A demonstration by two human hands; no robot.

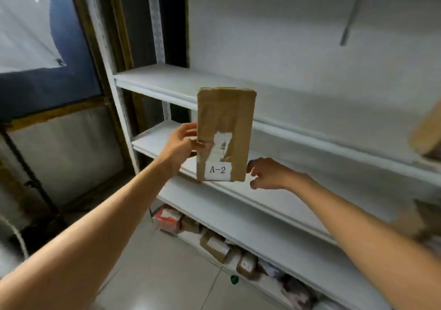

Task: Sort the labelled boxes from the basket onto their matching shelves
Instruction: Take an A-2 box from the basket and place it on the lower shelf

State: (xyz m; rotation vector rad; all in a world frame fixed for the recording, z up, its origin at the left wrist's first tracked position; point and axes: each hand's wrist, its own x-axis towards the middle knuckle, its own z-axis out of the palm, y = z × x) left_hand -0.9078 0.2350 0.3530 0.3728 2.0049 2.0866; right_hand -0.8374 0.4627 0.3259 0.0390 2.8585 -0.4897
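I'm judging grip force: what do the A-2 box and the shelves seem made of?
A-2 box: brown cardboard, matte, creased tan tape over it, white paper labels. Shelves: probably white-painted metal, smooth; the perforated uprights suggest steel racking.

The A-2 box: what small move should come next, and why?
Probably bring the right hand onto the lower right edge of the A-2 box. The box is upright before the white shelves, gripped only by the left hand at its left edge, while the right hand's fingers hang curled just beside it. No shelf labels are readable.
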